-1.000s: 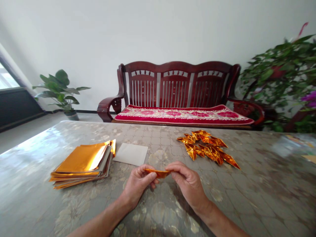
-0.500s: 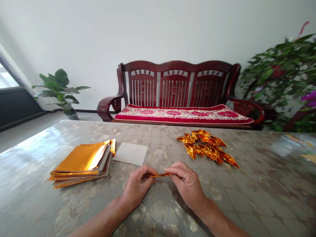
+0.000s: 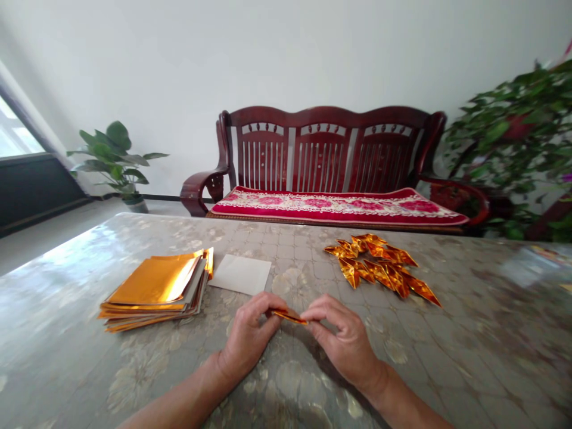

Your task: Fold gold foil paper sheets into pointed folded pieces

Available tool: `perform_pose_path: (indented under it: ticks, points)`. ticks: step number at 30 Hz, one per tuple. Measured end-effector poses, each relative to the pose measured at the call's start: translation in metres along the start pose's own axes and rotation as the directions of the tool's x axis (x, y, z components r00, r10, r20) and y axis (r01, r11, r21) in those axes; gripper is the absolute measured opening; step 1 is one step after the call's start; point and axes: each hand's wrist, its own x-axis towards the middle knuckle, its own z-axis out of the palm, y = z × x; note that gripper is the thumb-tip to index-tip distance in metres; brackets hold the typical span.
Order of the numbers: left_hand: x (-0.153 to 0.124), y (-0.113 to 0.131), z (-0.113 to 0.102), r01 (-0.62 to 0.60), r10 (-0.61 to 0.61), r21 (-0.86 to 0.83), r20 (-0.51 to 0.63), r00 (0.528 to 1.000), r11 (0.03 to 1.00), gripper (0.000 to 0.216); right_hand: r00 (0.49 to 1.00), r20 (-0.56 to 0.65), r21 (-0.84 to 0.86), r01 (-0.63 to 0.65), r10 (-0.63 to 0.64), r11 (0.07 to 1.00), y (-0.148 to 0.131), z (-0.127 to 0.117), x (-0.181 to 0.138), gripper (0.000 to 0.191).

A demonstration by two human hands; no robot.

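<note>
Head view: two bare hands work near the middle of a patterned table (image 3: 460, 351), facing a wooden bench (image 3: 319, 158).
Small gold foil piece (image 3: 291, 316): folded narrow, between the hands, slightly tilted, apparently raised off the tabletop.
Left hand (image 3: 251, 330): thumb and fingers closed in a pinch over one end of the foil piece.
Right hand (image 3: 343, 333): thumb and fingertips nipped together at the opposite end; the exact contact is too small to tell.
Gold sheet stack (image 3: 149, 280): flat and unevenly squared, beyond the left hand.
Pale sheet (image 3: 241, 275): lying flat just beside the stack.
Pointed foil pieces (image 3: 388, 274): grouped on the table beyond the right hand.
Step in hand: seemingly shaping or creasing the foil piece, judging by the pinch at both ends.
Next move calls for: probably a steady left hold while the right fingertips press the near end, lightly, since thin foil may crumple or tear.
</note>
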Motion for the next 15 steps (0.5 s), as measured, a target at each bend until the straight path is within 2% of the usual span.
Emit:
perform_pose_path:
  ticks: [6,10,15]
  points:
    - [-0.001,0.002,-0.004,-0.225,0.224,0.181,0.027,0.974,0.957,0.014,0.996,0.037,-0.012,0.083,-0.082,0.996,0.001,-0.001,0.001,0.011]
    - [-0.002,0.011,-0.006,-0.351,0.342,0.179,0.080,0.936,0.919,0.010,0.991,0.068,0.017,0.111,-0.112,0.994,0.001,-0.002,0.001,0.011]
    - [-0.001,0.015,-0.007,-0.323,0.318,0.122,0.053,0.946,0.939,0.008,0.986,0.109,0.097,0.114,-0.124,0.989,-0.003,-0.002,0.000,0.014]
